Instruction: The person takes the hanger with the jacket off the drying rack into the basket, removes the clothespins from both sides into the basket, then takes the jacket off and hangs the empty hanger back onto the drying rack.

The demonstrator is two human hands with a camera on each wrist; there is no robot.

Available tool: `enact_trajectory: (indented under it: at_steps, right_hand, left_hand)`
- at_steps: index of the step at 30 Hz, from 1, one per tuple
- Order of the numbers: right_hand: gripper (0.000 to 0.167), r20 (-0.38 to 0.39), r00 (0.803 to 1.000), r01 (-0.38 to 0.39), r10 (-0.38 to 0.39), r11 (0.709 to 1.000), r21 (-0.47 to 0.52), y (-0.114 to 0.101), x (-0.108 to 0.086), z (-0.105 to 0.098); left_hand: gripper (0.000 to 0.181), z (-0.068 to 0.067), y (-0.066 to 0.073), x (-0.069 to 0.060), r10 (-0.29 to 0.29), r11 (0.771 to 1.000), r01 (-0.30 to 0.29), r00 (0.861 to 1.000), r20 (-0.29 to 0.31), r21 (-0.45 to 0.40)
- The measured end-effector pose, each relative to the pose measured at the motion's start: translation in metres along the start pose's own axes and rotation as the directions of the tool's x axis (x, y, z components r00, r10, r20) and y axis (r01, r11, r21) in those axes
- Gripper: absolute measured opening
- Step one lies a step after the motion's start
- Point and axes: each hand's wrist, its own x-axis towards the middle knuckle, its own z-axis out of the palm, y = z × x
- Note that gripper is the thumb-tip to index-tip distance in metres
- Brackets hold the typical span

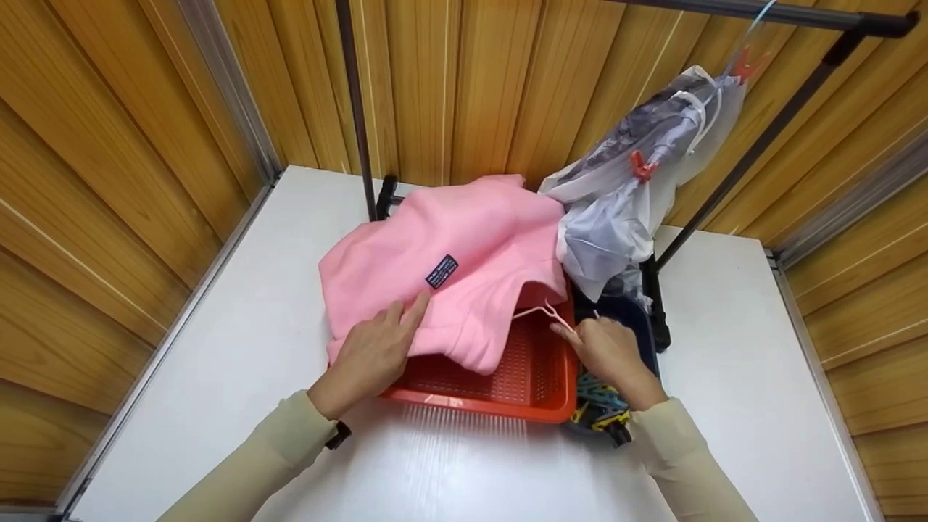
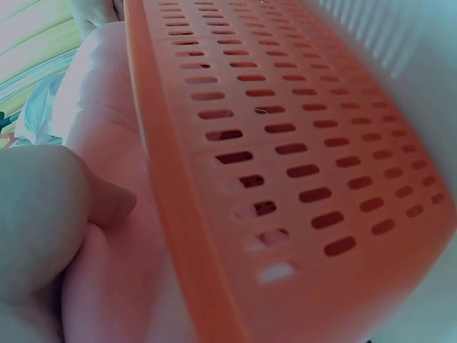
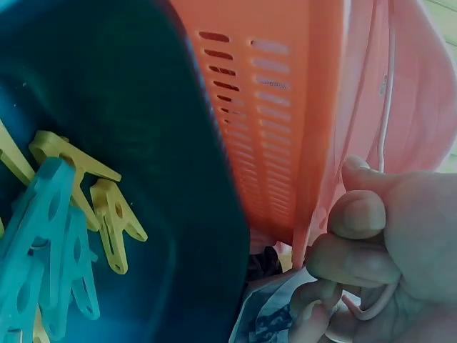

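Note:
A pink sweatshirt (image 1: 471, 225) with a dark label is spread over a red perforated basket (image 1: 478, 407). On the near left part of the cloth rests my left hand (image 1: 373, 351), its index finger extended below the label. The left wrist view shows the thumb (image 2: 111, 204) against the pink fabric beside the basket's rim. My right hand (image 1: 611, 351) grips a thin pale clothes hanger (image 1: 533, 312) by its hook end, over the basket's right edge. One hanger arm runs into the garment's opening, where the rest is hidden. In the right wrist view, fingers curl round the hook (image 3: 371, 309).
Right of the basket stands a dark blue bin (image 3: 171, 186) with several clothespins (image 3: 61, 229). A black rack's bar (image 1: 710, 9) crosses above; from it hang white plastic bags (image 1: 616, 210) with red clips (image 1: 641, 167). Wood-patterned panels (image 1: 478, 87) enclose the white table (image 1: 239, 312).

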Motion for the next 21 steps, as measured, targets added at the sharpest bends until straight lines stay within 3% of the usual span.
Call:
enact_trajectory:
  at_steps: [15,21]
  right_hand:
    - [0.062,-0.011,1.000,0.021,-0.021,1.000,-0.001,0.007,0.005,-0.006]
    - [0.059,-0.008,1.000,-0.009,0.010,1.000,0.003,0.021,0.005,-0.004]
  left_hand:
    - [0.062,-0.002,-0.004,-0.002,0.007,1.000,-0.007,1.000,0.003,-0.026]
    - [0.066,-0.004,-0.008,-0.003,0.047,0.999,-0.047,0.999,-0.015,-0.027]
